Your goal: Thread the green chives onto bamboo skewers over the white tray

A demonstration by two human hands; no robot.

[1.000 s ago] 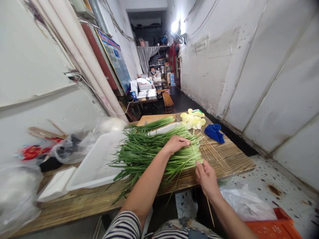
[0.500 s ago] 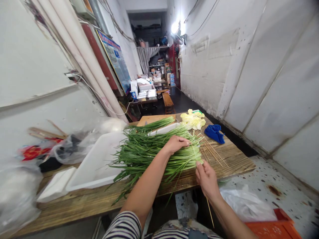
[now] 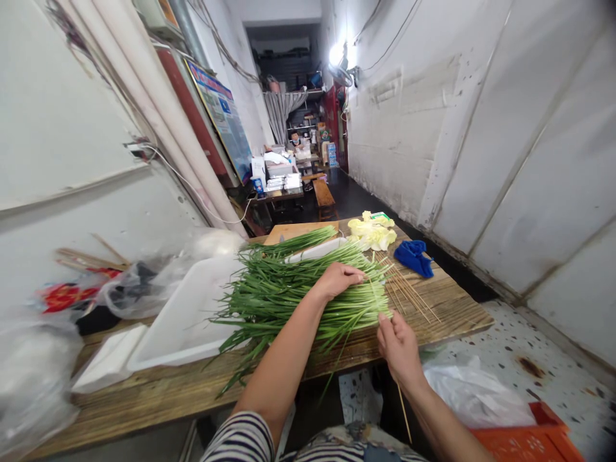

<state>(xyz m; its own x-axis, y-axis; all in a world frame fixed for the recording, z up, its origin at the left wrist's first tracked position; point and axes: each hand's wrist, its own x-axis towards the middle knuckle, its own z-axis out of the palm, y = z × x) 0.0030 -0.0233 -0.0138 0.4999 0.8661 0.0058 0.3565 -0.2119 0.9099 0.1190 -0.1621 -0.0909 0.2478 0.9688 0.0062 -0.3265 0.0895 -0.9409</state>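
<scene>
A thick spread of green chives [image 3: 283, 289] lies across the table, pale stem ends to the right. My left hand [image 3: 337, 281] reaches over them, its thumb and fingers closed in a pinch on the chives near the stem ends. My right hand [image 3: 398, 343], at the near edge of the stems, is closed around a thin bamboo skewer [image 3: 404, 410]. The skewer's rear part sticks out below the hand toward me. Its front part runs among the pale stems and is hard to make out.
Several loose skewers [image 3: 409, 292] lie right of the chives, near a blue cloth [image 3: 414, 258] and yellow leaves [image 3: 373, 234]. On the left stand a white tray [image 3: 180, 321] and plastic bags [image 3: 33, 378]. An orange crate [image 3: 529, 443] sits low on the right. Far back is a person.
Hardly anything differs. Both hands keep their places on the chives and skewer; the skewer's rear end shows a slight shift.
</scene>
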